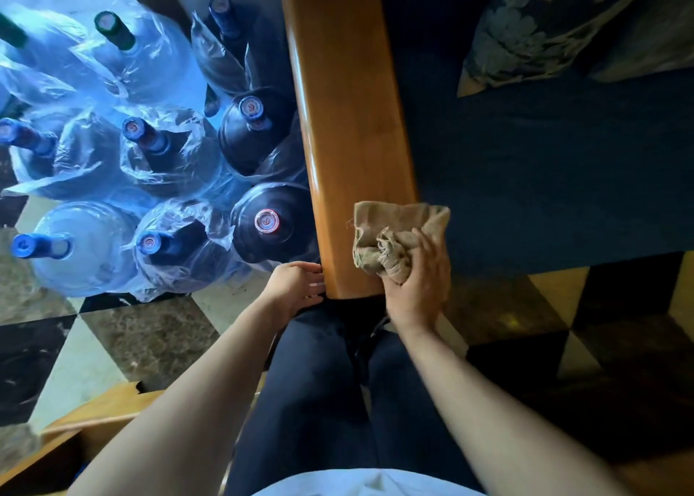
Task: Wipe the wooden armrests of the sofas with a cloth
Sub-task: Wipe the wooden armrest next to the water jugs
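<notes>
A glossy wooden armrest [345, 120] runs from the top of the head view down to its near end in front of me. My right hand [417, 289] grips a crumpled beige cloth [394, 233], which lies on the armrest's near right corner and overhangs toward the seat. My left hand [296, 285] rests with straight fingers against the left side of the armrest's near end. The sofa's dark blue seat [544, 180] lies to the right of the armrest.
Several large water bottles [259, 131], some wrapped in clear plastic, stand tightly against the armrest's left side. A floral cushion [544, 26] lies on the seat at top right. Checkered stone floor [142, 338] lies below. Another wooden edge [86, 424] shows at bottom left.
</notes>
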Available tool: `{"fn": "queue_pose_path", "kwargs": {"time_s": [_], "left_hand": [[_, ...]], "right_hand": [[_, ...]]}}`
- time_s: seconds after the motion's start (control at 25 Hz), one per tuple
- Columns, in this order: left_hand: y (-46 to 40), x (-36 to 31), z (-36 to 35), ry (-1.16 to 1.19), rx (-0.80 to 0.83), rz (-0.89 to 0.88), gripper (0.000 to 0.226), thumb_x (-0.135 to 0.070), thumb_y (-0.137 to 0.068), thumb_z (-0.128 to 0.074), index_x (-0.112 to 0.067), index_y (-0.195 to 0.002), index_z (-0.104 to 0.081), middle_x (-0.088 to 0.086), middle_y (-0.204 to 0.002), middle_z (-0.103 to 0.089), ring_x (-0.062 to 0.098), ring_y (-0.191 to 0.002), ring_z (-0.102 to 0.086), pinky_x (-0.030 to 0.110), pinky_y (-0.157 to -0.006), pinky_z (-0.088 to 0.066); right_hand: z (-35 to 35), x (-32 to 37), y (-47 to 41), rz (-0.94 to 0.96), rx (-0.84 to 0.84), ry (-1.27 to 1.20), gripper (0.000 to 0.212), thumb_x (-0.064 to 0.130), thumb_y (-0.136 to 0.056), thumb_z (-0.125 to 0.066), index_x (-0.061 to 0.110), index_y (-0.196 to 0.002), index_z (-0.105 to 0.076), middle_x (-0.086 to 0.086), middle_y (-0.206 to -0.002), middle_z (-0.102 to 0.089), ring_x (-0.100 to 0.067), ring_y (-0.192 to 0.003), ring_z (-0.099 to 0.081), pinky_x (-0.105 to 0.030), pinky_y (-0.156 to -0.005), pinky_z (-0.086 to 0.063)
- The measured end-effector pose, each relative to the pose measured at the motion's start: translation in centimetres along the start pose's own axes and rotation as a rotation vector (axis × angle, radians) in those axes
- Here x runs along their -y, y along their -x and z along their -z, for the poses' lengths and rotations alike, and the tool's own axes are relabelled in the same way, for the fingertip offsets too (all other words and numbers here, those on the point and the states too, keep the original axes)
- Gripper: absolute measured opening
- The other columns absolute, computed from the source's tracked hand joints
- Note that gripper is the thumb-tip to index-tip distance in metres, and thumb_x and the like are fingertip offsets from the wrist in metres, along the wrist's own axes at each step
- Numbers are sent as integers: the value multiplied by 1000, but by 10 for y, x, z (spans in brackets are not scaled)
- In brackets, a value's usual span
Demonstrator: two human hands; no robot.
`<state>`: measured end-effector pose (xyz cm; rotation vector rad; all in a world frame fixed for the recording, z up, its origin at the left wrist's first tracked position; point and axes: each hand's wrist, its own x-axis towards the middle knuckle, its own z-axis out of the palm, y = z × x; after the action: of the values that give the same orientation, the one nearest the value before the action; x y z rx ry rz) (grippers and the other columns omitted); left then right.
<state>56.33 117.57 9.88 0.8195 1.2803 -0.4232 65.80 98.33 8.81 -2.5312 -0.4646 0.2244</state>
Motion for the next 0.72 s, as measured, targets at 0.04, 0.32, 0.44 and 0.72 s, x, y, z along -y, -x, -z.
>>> {"fn": "queue_pose_path", "kwargs": {"time_s": [0.04,0.32,0.44,0.72], "left_hand": [[2,0,-1,7,-19,0,31,-7,-96,-42,1,-118,-61,16,-94,-74,30,-81,-68,37,-77,-54],[10,17,0,164,-173,-41,38,-34,-103,-36,-3,-102,-59,20,-97,-69,34,-89,-66,50,-92,-51],[14,17,-12,29,-256,-87,38,-36,-102,-37,-5,-102,-60,17,-94,-68,32,-83,-66,45,-82,-54],[52,17,-97,-692,-495,-279,49,-34,-82,-40,3,-104,-62,25,-97,-68,43,-92,-66,49,-88,-56]], "right_hand": [[-16,26,16,-144,-132,-24,57,20,-77,-91,-3,-123,-69,-24,-146,-58,-46,-143,-46,-63,-117,-36],[-18,36,36,231,99,122,39,25,-79,-84,11,-114,-75,-7,-139,-68,-45,-133,-56,-62,-111,-42],[25,-39,16,617,286,194,22,13,-91,-67,9,-111,-75,-8,-131,-70,-44,-126,-60,-58,-106,-49],[106,-123,38,-503,115,-214,54,14,-80,-82,18,-131,-64,-10,-135,-57,-32,-121,-58,-45,-108,-45]]}}
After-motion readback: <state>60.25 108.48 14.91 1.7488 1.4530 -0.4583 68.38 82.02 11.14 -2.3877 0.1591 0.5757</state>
